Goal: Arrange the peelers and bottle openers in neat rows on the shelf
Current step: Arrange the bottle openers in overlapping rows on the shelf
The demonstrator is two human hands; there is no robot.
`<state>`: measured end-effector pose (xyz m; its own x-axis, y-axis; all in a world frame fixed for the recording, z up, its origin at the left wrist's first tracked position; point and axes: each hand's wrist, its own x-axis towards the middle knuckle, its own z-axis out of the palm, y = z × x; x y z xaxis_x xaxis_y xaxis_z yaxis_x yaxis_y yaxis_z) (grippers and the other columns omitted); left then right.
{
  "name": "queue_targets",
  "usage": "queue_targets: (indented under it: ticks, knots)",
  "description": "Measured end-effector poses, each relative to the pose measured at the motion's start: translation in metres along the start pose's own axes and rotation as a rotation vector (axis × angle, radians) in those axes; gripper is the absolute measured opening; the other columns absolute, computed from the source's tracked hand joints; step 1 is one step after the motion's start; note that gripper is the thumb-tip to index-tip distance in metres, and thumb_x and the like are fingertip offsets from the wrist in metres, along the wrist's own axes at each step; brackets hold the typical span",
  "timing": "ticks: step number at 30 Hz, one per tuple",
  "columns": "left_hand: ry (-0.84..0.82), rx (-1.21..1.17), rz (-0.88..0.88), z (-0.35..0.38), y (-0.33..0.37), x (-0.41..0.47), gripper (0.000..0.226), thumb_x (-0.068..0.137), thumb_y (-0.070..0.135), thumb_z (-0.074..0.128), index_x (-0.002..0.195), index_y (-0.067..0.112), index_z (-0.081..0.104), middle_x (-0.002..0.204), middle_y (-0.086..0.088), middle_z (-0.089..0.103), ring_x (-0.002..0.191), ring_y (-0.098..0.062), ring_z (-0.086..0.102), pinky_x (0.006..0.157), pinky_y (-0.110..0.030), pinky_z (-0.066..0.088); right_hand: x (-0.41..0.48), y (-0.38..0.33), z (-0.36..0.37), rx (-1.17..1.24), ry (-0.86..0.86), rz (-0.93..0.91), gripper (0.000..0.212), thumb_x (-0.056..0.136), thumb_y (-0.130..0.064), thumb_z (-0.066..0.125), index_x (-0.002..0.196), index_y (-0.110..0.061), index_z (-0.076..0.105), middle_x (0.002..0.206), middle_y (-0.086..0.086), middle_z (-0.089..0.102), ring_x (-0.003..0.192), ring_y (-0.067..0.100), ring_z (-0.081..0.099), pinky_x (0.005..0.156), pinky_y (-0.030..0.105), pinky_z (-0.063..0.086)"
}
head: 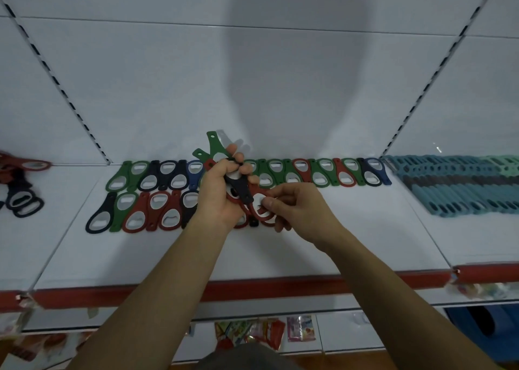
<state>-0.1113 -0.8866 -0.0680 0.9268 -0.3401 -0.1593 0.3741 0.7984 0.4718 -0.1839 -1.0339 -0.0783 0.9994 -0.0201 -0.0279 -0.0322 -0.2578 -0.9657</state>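
Bottle openers in green, red, black and blue lie in two rows on the white shelf point(280, 246): a back row point(323, 170) across the middle and a front row point(146, 212) at the left. My left hand point(222, 190) grips a fanned bunch of openers point(214, 145), green ones sticking up and a black one pointing down. My right hand point(292, 204) pinches a red opener point(259, 201) at the lower end of that bunch, just above the shelf. Teal peelers point(455, 184) lie packed in rows on the shelf at the right.
A loose pile of red and black openers point(19, 184) lies on the neighbouring shelf section at far left. The shelf has a red front edge point(280, 285). Packaged goods point(264, 333) hang below it. Slotted uprights point(56, 80) frame the white back panel.
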Motion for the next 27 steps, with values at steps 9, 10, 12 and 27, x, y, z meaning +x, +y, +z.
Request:
queue_targets:
  ticks: [9,10,12,27]
  knots:
    - [0.039,-0.092,0.000,-0.008,0.025,0.007,0.028,0.093,-0.001,0.042,0.102,0.016,0.062,0.081,0.002,0.059,0.057,-0.008,0.046,0.056,-0.021,0.047,-0.014,0.023,-0.047,-0.184,0.173,0.006,0.006,0.094,-0.013,0.070,0.089,-0.017,0.069,0.081,0.001,0.075,0.069,0.014,0.073,0.062,0.025,0.054]
    - [0.037,-0.006,-0.023,-0.009,0.029,0.008,0.028,0.095,-0.001,0.042,0.104,0.016,0.062,0.079,0.002,0.058,0.056,-0.008,0.045,0.052,-0.021,0.046,-0.012,0.028,-0.052,-0.289,0.221,-0.024,0.010,0.092,-0.011,0.072,0.088,-0.020,0.069,0.083,-0.004,0.074,0.073,0.008,0.072,0.065,0.021,0.054]
    - [0.033,0.269,-0.088,-0.008,0.031,0.008,0.024,0.092,0.000,0.052,0.109,0.015,0.060,0.076,0.000,0.057,0.052,-0.008,0.046,0.048,-0.022,0.044,-0.009,0.035,-0.056,-0.478,0.242,-0.107,0.019,0.086,-0.004,0.075,0.087,-0.023,0.072,0.094,-0.010,0.069,0.083,0.005,0.068,0.074,0.018,0.055]
    - [0.010,0.452,-0.372,-0.015,0.028,0.006,0.018,0.098,0.031,0.062,0.106,0.021,0.050,0.074,0.001,0.054,0.048,-0.006,0.042,0.041,-0.017,0.037,-0.013,0.054,-0.036,-0.812,0.151,-0.114,0.024,0.086,-0.027,0.073,0.108,-0.018,0.073,0.106,-0.002,0.061,0.101,0.015,0.054,0.089,0.026,0.046]
